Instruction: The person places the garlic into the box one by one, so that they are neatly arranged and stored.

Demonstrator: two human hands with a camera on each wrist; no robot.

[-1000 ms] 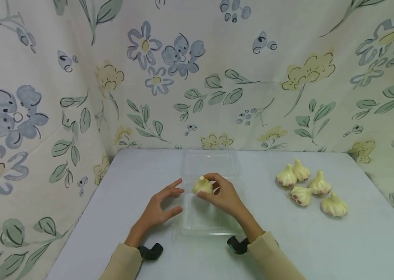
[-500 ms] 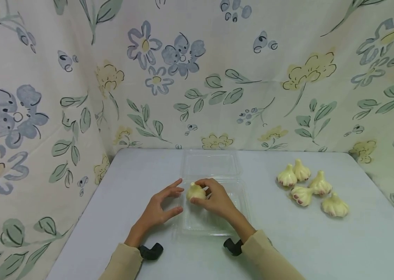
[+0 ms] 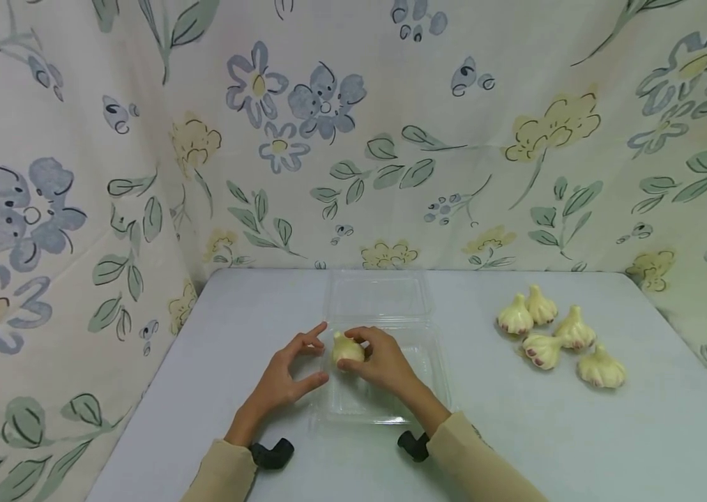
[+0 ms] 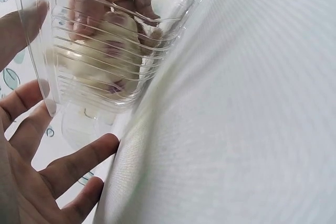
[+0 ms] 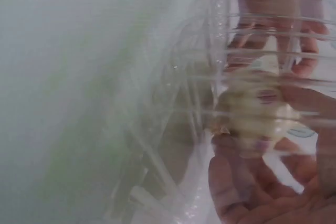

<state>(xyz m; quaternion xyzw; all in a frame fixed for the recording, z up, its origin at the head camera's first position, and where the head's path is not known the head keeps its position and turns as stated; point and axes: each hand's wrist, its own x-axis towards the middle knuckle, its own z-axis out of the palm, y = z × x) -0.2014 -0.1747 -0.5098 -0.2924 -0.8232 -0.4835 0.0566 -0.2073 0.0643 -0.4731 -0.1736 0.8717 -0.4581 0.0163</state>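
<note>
Tabletop [image 3: 579,446] shows one clear box [image 3: 416,355], six garlic bulbs [image 3: 346,351], one held.

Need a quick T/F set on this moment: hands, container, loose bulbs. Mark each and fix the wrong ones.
1. The right hand holds a garlic bulb. True.
2. The left hand grips a second bulb. False: the left hand holds nothing, fingers spread beside the clear container.
3. The container's lid is closed. False: it is open, on the far side.
4. The loose bulbs lie right of the container. True.
5. There are three loose bulbs. False: five.
</note>
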